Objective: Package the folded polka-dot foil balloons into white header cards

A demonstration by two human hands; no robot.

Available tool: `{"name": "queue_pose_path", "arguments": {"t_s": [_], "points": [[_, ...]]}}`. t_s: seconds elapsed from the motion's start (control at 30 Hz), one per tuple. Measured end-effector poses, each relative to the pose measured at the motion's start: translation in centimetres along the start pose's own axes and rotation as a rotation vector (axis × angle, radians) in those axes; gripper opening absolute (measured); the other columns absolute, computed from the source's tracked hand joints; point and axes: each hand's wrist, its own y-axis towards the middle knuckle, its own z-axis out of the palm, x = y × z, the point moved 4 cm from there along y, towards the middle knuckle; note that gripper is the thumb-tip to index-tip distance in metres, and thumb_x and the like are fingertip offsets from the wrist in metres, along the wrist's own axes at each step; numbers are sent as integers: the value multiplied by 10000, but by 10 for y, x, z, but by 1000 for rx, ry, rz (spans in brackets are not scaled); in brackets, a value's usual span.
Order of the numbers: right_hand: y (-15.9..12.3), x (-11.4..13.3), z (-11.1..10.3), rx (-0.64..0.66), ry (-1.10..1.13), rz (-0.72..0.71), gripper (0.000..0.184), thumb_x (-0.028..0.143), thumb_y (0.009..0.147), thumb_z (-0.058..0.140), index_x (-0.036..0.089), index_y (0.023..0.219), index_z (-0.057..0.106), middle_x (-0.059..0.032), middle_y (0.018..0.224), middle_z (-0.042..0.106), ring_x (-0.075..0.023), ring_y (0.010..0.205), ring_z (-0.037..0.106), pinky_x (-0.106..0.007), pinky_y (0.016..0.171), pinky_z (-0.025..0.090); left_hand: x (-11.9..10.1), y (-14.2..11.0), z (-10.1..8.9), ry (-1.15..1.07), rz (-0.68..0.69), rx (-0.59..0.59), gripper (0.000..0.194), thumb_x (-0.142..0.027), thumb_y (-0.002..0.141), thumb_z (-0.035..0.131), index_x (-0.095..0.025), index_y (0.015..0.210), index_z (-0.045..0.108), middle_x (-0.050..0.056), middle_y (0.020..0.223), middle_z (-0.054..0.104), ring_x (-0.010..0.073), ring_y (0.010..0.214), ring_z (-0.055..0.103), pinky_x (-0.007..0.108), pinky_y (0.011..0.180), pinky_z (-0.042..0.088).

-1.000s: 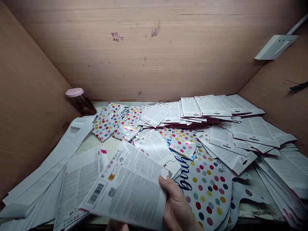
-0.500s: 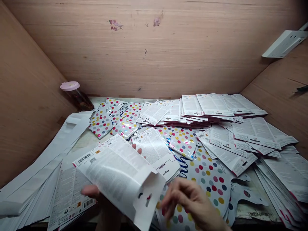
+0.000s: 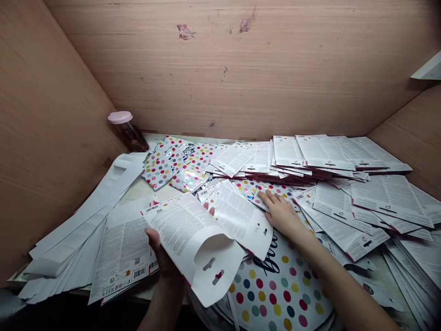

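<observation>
My left hand (image 3: 165,257) grips a white printed paper envelope (image 3: 182,230), thumb on its near edge and fingertips behind the far side. The envelope's mouth gapes toward me, and its flap has hang-hole cutouts. With fingers stretched out, my right hand (image 3: 280,211) lies over a folded polka-dot foil piece (image 3: 258,201), mostly covered by the hand. More white envelopes (image 3: 241,216) lie just behind the held one. Beneath them spreads a large flat polka-dot foil sheet (image 3: 275,289) with dark blue lettering, likely a balloon.
Stacks of printed envelopes (image 3: 320,151) fill the back and right. Folded polka-dot packets (image 3: 158,170) lie at back left, near a jar with a pink lid (image 3: 120,117). White paper strips (image 3: 86,220) fan out on the left. Wooden walls (image 3: 213,69) enclose the bench.
My right hand has moved from beside the held envelope's flap forward onto the folded polka-dot piece. The envelope in my left hand now gapes wider. The view has shifted slightly.
</observation>
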Motion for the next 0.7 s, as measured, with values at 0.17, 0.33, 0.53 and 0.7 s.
{"name": "queue_pose_path", "arguments": {"t_s": [0.17,0.33,0.53,0.7], "points": [[-35,16,-46,-260,154,-91,544,82,930,275,141,1443,446,-125,1438,504,-295,1323,478,-505,1083,416,-9,9,-10,61,153,-178,867,-877,746,301,-343,1418,433,62,1243,664,348,1242,547,478,962,513],[-113,81,-108,-362,457,-618,617,119,927,352,280,1518,286,-25,1446,494,-262,1348,456,-467,1060,470,-15,16,-10,103,237,-191,814,-841,790,308,-337,1415,438,61,1245,663,332,1233,558,458,977,506],[-126,132,-88,-376,228,-597,636,57,863,379,100,1496,339,-172,1426,469,-392,1317,454,-549,985,501,1,8,-7,11,132,-83,953,-907,703,348,-309,1442,409,80,1342,601,353,1311,481,492,1038,451],[-113,164,-77,-345,275,-540,525,37,828,358,-37,1313,543,-295,1304,560,-440,1208,554,-582,907,536,18,-4,-7,106,15,-51,1104,-972,549,412,-325,1443,405,82,1342,604,384,1290,493,504,999,479]]}}
